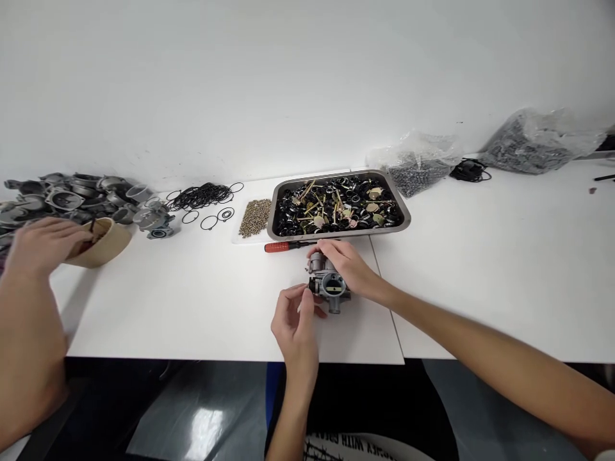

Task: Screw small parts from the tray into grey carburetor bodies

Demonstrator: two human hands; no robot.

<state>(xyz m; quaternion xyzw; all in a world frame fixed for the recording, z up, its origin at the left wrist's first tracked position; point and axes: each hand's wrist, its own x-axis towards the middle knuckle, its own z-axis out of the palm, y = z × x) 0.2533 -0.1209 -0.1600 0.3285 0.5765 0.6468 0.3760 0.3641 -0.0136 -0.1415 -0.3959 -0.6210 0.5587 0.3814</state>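
A grey metal carburetor body stands on the white table in front of me. My right hand is wrapped over its top and right side and holds it. My left hand is closed, its thumb and fingers pinching at the carburetor's left side, where a small black part shows. Whether they hold a separate small piece is hidden. A red-handled screwdriver lies just behind the carburetor.
A steel tray of black and brass parts sits behind. Brass screws, black O-rings and metal castings lie to the left. A co-worker's hand reaches into a tan bowl. Plastic bags of parts lie at the back right.
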